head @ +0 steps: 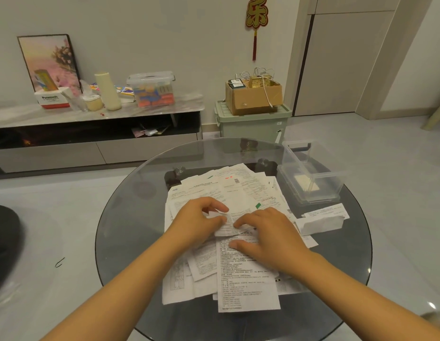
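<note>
A loose pile of printed paper sheets (pixel 238 193) covers the middle of a round glass table (pixel 130 217). On top of the pile lies a small folded slip of paper (pixel 227 226). My left hand (pixel 196 220) pinches the slip's left edge between thumb and forefinger. From the right, my right hand (pixel 268 235) has its fingertips curled onto the same slip, with the thumb resting on a long printed sheet (pixel 246 284) below.
A clear plastic bin (pixel 312 175) stands at the table's right rear. A small folded stack of slips (pixel 322 221) lies in front of it. Beyond the table are a low cabinet (pixel 95 114) with clutter and a green storage box (pixel 253 124) carrying a cardboard box.
</note>
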Action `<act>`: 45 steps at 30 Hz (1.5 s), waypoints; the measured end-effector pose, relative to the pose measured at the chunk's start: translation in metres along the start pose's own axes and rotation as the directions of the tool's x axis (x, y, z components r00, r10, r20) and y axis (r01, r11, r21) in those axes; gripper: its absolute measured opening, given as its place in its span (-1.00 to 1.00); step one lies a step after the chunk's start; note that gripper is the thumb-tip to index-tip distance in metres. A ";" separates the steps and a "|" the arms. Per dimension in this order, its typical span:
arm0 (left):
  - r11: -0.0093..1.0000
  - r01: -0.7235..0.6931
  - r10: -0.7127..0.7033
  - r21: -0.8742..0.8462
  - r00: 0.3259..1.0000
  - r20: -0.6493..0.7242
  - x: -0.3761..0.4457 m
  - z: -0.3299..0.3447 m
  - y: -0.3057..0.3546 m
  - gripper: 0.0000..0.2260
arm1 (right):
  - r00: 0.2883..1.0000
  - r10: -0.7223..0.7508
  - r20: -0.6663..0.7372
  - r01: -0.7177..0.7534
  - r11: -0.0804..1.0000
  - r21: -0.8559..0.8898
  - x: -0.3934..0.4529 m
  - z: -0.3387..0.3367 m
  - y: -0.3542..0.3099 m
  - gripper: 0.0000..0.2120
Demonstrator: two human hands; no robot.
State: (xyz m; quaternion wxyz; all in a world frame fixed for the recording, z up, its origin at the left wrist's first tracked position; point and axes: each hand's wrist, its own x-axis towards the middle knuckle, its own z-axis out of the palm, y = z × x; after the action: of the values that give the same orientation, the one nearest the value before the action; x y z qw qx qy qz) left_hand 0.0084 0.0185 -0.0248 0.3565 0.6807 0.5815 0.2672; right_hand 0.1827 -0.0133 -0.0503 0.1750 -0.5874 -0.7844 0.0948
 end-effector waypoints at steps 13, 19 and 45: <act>0.965 0.033 -0.013 -0.259 0.997 0.080 0.001 0.015 0.011 -0.85 | 0.987 0.157 -0.037 -0.143 0.959 0.245 0.000 -0.004 0.006 -0.83; 0.960 -0.235 0.216 0.149 0.967 0.133 0.004 0.032 0.003 -0.65 | 0.972 0.235 -0.001 -0.219 0.908 0.357 0.002 0.001 0.015 -0.66; 0.855 -0.414 0.339 0.313 0.902 0.266 0.016 0.033 0.003 -0.83 | 0.988 0.133 -0.085 -0.131 0.991 0.033 -0.010 -0.012 0.016 -0.80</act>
State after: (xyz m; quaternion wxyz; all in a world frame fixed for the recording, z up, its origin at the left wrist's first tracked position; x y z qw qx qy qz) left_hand 0.0392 0.0284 -0.0428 0.2224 0.8589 0.4363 0.1499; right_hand 0.2039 -0.0188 -0.0464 0.2100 -0.6391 -0.7343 0.0911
